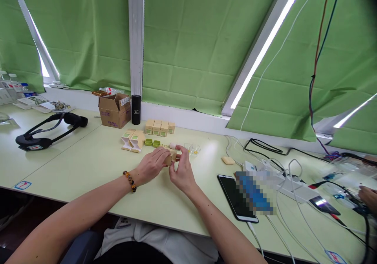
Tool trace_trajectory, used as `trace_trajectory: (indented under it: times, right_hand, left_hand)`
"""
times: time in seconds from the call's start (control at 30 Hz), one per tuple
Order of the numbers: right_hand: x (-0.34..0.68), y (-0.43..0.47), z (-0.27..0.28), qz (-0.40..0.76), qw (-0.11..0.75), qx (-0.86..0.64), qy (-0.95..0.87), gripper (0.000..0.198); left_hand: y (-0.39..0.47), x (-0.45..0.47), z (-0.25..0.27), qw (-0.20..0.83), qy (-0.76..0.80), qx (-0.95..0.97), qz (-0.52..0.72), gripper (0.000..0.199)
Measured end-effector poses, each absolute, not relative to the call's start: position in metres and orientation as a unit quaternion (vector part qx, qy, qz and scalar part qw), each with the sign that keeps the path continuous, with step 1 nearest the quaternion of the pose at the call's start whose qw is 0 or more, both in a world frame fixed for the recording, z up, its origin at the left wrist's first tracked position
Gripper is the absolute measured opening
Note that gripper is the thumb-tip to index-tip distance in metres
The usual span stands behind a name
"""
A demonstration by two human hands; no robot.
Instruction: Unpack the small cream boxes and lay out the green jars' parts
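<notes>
Hands meet over the pale green table (88, 166): left hand (151, 164) and right hand (182, 172) both pinch a small tan carton (171, 157). Steady it with the left, and work the flap gently with right fingertips (180, 151), clear of the lens-case halves (152, 142).

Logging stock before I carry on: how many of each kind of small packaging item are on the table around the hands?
Closed small boxes in a row: 4
Opened small boxes lying flat: 2
Green trays: 2
Clear trays: 2
Small box held between left hand and right hand: 1
Total: 11
</notes>
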State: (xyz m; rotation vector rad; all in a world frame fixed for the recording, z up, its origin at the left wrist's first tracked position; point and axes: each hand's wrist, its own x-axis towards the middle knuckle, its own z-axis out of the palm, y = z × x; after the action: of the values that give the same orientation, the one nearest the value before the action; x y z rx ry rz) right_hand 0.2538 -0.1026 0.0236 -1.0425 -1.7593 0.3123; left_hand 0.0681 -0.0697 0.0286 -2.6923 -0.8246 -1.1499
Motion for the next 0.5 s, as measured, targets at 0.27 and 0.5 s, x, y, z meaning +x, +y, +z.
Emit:
trace_trajectory:
  times: [0.27, 0.5]
  right_hand:
    - [0.257, -0.099, 0.023, 0.104, 0.543, -0.450, -0.701, 0.061]
    - [0.262, -0.094, 0.032, 0.224, 0.652, -0.397, -0.606, 0.043]
  left_hand:
    - [-0.069, 0.069, 0.026, 0.052, -0.256, -0.866, -0.427, 0.043]
    - [-0.063, 0.066, 0.020, -0.004, -0.248, -0.847, -0.471, 0.051]
